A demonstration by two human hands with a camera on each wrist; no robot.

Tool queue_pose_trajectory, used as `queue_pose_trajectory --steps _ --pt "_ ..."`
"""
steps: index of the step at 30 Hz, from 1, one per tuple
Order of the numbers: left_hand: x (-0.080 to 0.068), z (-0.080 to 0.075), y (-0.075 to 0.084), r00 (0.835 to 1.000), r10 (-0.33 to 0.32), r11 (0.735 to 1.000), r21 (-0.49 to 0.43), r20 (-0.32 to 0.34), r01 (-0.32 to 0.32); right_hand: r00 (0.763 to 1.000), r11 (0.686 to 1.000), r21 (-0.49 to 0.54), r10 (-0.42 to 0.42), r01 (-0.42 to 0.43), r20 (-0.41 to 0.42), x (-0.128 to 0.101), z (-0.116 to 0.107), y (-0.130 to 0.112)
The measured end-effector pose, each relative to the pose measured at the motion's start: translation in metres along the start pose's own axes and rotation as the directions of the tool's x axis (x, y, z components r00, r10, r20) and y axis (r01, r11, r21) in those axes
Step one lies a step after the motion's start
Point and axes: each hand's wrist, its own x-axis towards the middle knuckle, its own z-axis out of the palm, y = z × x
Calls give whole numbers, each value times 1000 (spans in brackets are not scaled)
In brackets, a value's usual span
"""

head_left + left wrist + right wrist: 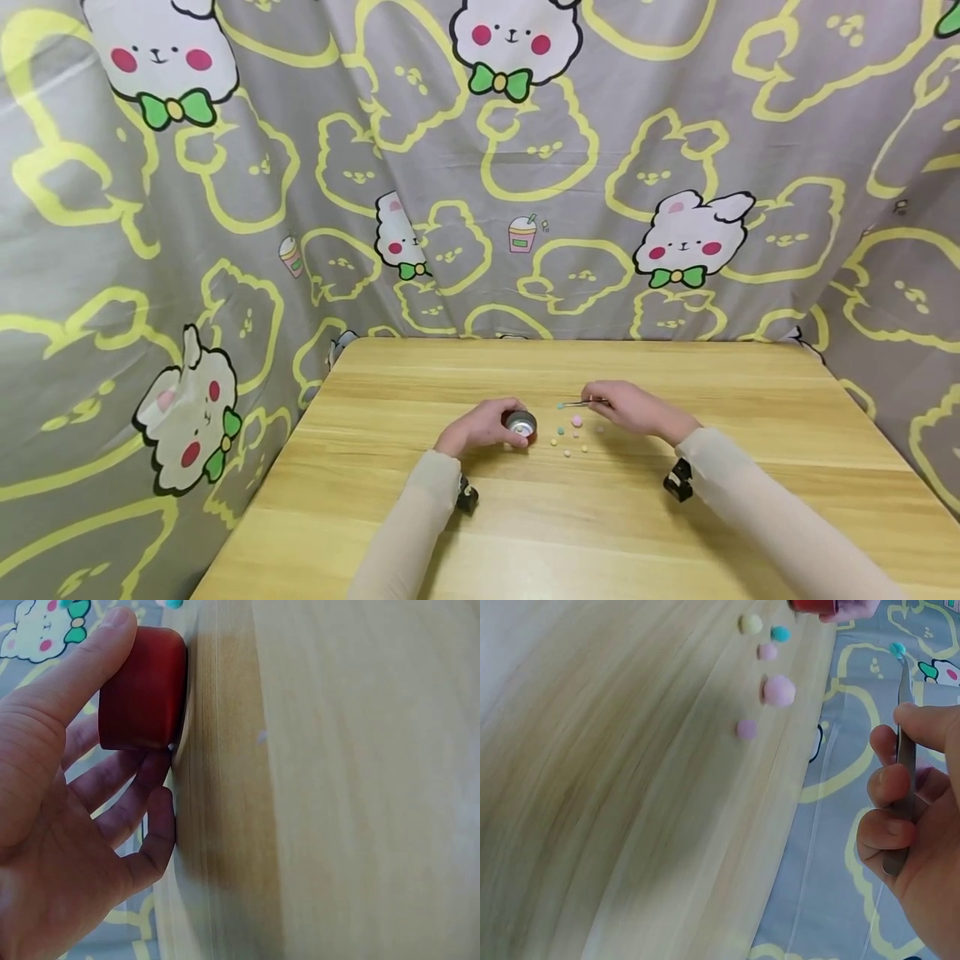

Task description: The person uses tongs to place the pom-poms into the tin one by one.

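Note:
A small round red tin [142, 690] with a silvery inside is in my left hand [487, 423], thumb on one side and fingers on the other. Its open top faces up in the head view, and a small pale bit shows inside. My right hand [630, 407] pinches metal tweezers [906, 757] between thumb and fingers. At their tips is a small teal pom-pom [898, 650], held above the table to the right of the tin. Several loose pom-poms lie between the hands, among them a larger pink pom-pom [779, 691] and another teal pom-pom [781, 633].
Pale yellow pom-poms [554, 442] lie at the near side of the group. Everything rests on a wood-grain table [360, 467]. A grey curtain [435, 167] with yellow outlines and white cartoon animals hangs behind the table and along both sides.

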Motion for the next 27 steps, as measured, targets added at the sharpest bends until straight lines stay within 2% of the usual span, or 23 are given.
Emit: queue_pose_trajectory --steps 7,17,27 --pt "0 -1 0 1000 2 1000 9 -6 -2 1000 1000 -26 -13 13 1 13 1 -10" --pt "0 -1 0 1000 7 1000 18 -15 -7 998 999 -10 -51 52 25 28 6 -21" --pt "0 0 0 1000 7 1000 28 -13 -7 995 996 -4 -92 93 46 37 19 -29"
